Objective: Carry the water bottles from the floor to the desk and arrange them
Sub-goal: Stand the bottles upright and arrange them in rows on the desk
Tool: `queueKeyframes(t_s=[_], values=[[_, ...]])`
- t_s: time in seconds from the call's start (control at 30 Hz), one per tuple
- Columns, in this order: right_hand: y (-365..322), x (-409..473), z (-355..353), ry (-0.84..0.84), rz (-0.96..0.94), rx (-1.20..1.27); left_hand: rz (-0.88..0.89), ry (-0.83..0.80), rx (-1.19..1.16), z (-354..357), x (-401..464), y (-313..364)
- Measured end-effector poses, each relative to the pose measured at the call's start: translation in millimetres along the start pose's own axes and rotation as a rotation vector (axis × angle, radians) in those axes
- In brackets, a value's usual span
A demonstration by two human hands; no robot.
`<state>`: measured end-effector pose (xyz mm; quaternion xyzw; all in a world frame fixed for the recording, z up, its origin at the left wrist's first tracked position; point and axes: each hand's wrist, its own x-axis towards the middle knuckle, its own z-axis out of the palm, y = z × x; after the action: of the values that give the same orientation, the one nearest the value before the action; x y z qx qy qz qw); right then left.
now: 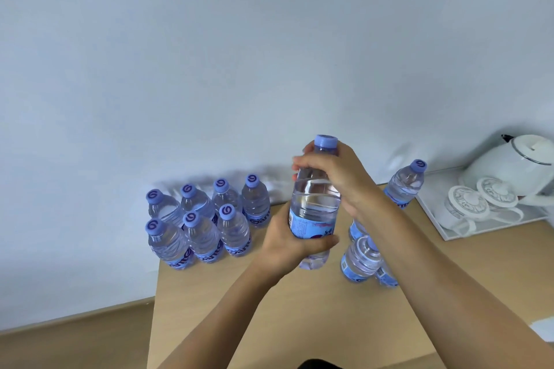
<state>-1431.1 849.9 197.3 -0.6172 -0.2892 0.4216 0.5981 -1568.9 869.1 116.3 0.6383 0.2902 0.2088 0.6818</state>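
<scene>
I hold one clear water bottle (314,201) with a purple cap and blue label upright above the wooden desk (269,308). My left hand (287,240) grips its lower part around the label. My right hand (335,177) grips its neck just under the cap. Several matching bottles (201,219) stand in two rows at the desk's far left corner against the wall. More bottles (361,257) stand to the right, partly hidden by my right forearm, and one bottle (406,183) stands farther back.
A white tray (443,234) at the far right holds a white kettle (515,165) and lidded white cups (467,204). The pale wall (239,69) runs behind the desk. Wooden floor (75,338) shows at the lower left beyond the desk's left edge.
</scene>
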Motion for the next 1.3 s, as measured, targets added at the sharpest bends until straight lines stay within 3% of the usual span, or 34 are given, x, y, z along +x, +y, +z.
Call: queueKeyframes(t_s=[0.1, 0.23, 0.37, 0.6, 0.93, 1.3], values=[[3.9, 1.1, 8.8, 0.202, -0.055, -0.074, 0.015, 0.087, -0.014, -1.8, 3.1, 7.1], [5.9, -1.7, 23.7, 0.255, -0.090, -0.117, 0.053, 0.115, -0.045, -1.3, 6.1, 16.2], [-1.1, 1.6, 25.5, 0.170, -0.114, -0.034, 0.029, 0.096, -0.067, -4.5, 2.1, 21.0], [-16.0, 7.5, 14.3, -0.146, -0.009, 0.092, -0.014, -0.013, -0.108, -12.6, -2.8, 33.2], [-16.0, -3.4, 26.9, 0.113, -0.183, -0.121, 0.032, 0.187, -0.024, -2.6, -4.3, 39.2], [-24.0, 1.8, 11.3, -0.106, -0.125, 0.136, -0.017, 0.017, -0.130, -7.6, -14.6, 45.2]])
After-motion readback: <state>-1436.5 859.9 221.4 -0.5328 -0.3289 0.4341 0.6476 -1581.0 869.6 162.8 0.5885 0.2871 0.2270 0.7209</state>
